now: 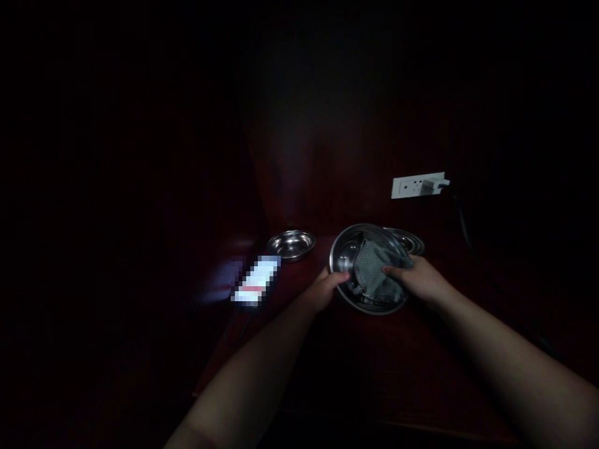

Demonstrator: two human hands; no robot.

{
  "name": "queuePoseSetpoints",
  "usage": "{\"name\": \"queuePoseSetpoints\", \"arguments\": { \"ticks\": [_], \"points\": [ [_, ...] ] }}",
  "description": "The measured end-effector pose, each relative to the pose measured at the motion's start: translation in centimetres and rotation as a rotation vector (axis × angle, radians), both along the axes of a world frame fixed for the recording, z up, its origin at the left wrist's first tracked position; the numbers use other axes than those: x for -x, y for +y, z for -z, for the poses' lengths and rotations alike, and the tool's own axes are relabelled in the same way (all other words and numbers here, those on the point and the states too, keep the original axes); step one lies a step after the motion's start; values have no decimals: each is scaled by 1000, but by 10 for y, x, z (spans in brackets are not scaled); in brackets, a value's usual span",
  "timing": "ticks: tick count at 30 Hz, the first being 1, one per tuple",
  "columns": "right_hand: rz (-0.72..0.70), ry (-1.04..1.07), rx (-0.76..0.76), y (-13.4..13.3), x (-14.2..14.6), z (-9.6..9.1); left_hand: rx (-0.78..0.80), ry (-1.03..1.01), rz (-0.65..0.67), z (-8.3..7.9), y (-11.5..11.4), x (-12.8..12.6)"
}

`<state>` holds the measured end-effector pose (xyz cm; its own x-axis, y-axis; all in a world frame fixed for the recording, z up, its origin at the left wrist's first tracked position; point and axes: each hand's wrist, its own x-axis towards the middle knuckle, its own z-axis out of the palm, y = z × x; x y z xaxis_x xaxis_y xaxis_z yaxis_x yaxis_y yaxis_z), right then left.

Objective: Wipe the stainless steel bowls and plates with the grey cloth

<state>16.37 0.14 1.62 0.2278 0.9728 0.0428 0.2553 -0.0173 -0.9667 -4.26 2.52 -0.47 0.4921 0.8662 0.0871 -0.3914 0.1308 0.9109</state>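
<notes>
A shiny metal bowl [342, 249] is tilted toward me between my two hands. My left hand [325, 290] grips its left rim, with the thumb over the edge and the fingers hidden behind. Inside the bowl lies a grey-green cloth [377, 271] with a patterned border. My right hand [416, 279] is closed on the cloth at the bowl's right side, its thumb pressing the fabric against the inner wall. Whether the right fingers also hold the rim from behind is hidden.
A shallow steel dish [292, 244] stands at the back left. Another metal dish [414, 242] is partly behind the bowl. A lit phone [256, 280] lies at left. A white socket plate [409, 186] with a plugged-in adapter and dark cable [461, 215] is on the wall. The surroundings are very dark.
</notes>
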Motion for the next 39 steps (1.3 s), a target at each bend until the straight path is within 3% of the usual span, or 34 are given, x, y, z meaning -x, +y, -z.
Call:
{"name": "queuePoseSetpoints", "arguments": {
  "ticks": [39],
  "points": [
    [14,-94,-56,5,-5,4,-18,7,-52,4,2,-2]
  ]
}}
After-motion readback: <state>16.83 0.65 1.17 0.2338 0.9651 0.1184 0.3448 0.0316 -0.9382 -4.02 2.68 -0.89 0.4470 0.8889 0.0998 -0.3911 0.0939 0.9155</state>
